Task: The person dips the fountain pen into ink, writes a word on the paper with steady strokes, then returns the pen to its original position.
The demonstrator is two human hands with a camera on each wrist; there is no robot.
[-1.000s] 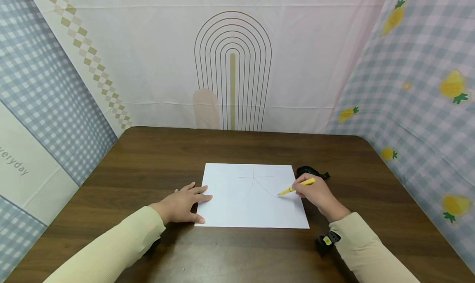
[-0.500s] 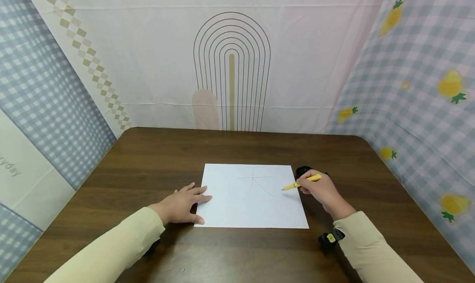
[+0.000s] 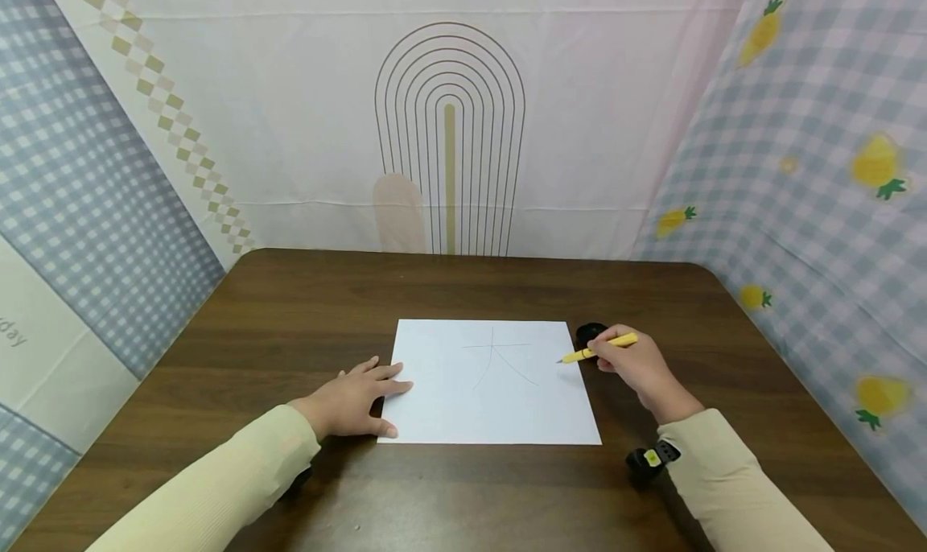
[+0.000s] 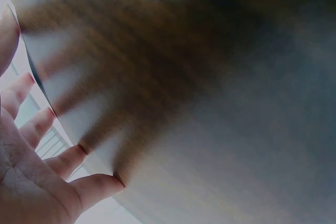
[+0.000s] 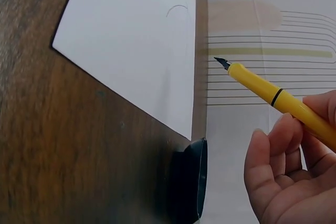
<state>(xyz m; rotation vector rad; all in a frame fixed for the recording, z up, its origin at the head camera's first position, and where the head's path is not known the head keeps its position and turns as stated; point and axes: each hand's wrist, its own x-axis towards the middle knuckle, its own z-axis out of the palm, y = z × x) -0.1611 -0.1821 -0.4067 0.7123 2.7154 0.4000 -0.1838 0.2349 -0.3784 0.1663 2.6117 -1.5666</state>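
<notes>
A white sheet of paper (image 3: 449, 411) lies on the table and bears thin pen strokes: a crossbar, a stroke curving to the lower left and another to the lower right. My left hand (image 3: 355, 399) rests with spread fingers on the sheet's left edge; in the left wrist view the fingertips (image 4: 100, 182) press down on a shiny surface. Over the sheet's right edge, my right hand (image 3: 640, 371) pinches a yellow fountain pen (image 3: 599, 348). Its dark nib (image 5: 222, 62) points left and appears raised off the paper in the right wrist view.
Just beyond the right hand sits a black object (image 3: 588, 334), partly hidden by that hand; it also stands near the paper's corner in the right wrist view. The brown wooden table (image 3: 326, 294) meets a patterned cloth backdrop (image 3: 304, 117) at the back.
My right hand has moved right and slightly away from me, carrying the pen from the end of the lower-right stroke toward the sheet's right edge. The left hand stays put.
</notes>
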